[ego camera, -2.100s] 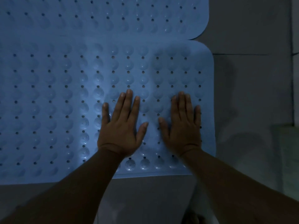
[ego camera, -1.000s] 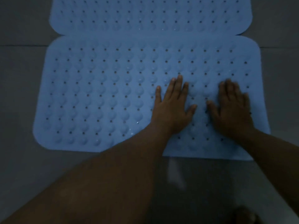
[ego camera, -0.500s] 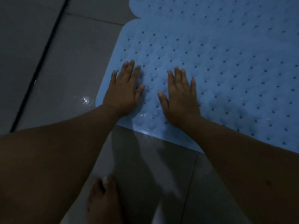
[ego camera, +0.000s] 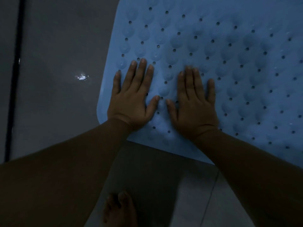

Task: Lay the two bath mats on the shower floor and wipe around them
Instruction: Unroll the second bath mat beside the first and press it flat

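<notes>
The pale blue rubber bath mat point(ego camera: 221, 63), dimpled and dotted with drain holes, lies flat on the grey tiled shower floor point(ego camera: 54, 99). Left hand point(ego camera: 132, 99) and right hand point(ego camera: 195, 104) press its near-left corner palms down, each grip spread open and holding nothing, likely seating its underside. A bare foot point(ego camera: 119, 210) stands nearer the person.

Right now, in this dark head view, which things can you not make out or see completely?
- Blue bath mat: cut off by the top and right edges, so its full extent and any second mat are not visible.
- Mat beneath the left hand and right hand: covered by the flat palms.
- Bare foot: cut by the bottom edge, very dark.
- Bright spot on the floor: water or reflection, cannot tell.
- No wiping cloth is in view.
</notes>
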